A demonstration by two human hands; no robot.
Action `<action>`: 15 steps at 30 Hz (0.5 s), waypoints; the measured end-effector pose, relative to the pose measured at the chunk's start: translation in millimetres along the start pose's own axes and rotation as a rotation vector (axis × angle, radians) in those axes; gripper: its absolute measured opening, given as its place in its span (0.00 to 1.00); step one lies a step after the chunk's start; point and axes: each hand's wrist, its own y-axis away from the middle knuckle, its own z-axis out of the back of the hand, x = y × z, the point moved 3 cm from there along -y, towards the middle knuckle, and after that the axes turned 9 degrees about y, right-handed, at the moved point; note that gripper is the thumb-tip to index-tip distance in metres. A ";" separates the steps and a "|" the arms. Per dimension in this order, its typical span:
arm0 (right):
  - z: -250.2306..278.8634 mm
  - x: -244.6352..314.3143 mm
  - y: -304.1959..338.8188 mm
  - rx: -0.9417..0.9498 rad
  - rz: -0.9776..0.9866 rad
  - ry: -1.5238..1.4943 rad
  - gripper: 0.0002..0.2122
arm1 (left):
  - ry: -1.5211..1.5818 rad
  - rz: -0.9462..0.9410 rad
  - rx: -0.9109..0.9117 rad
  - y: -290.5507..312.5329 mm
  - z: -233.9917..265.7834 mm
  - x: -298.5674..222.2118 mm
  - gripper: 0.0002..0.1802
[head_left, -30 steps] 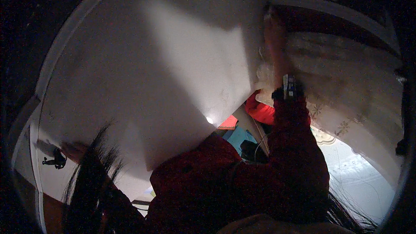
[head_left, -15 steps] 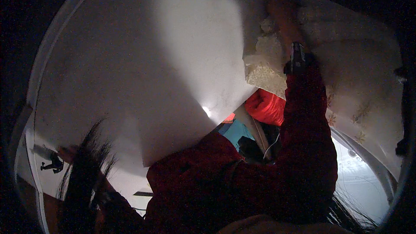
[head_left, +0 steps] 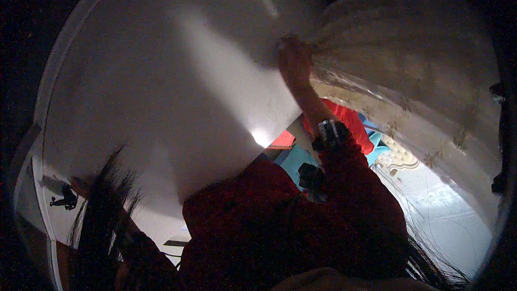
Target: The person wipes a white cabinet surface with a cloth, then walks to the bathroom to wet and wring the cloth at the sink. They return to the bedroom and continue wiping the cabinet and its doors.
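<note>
My right hand (head_left: 295, 60) is closed in front of a pale wall (head_left: 134, 75), with a dark band around its wrist. Folds of a sheer, flower-patterned curtain (head_left: 409, 70) run together at its fingers, so it appears to grip the curtain's edge. At the lower left, my left hand (head_left: 81, 187) is near the wall beside a small black fixture (head_left: 67, 198). Dark hair and dim light hide most of its fingers.
A bright light spot (head_left: 259, 139) shows on the wall's lower edge. Below my right arm are red cloth (head_left: 350, 124) and turquoise cloth (head_left: 295, 161). A pale, brightly lit surface (head_left: 441, 205) lies at the lower right. A white curved frame (head_left: 46, 91) borders the left.
My right hand has moved left and down from the upper right, and the curtain has spread leftward with it. The left hand has stayed almost in place.
</note>
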 end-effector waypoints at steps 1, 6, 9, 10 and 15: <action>9.1 15.9 10.9 -0.032 -0.015 -0.164 0.16 | -0.003 -0.002 0.001 -1.7 -0.3 -3.0 0.25; 62.0 97.0 50.9 -0.228 0.069 -0.583 0.18 | -0.014 0.012 -0.007 -2.5 -2.1 -11.3 0.24; 85.4 130.9 76.0 0.074 -0.031 -0.977 0.13 | -0.025 0.026 0.001 -4.6 -3.9 -13.0 0.24; 86.7 135.1 81.7 0.230 -0.241 -1.123 0.12 | -0.036 0.025 0.012 -5.7 -5.6 -12.3 0.24; 87.9 92.6 121.6 0.361 -0.794 -1.458 0.13 | -0.117 -0.023 0.121 -20.3 -6.4 -20.3 0.23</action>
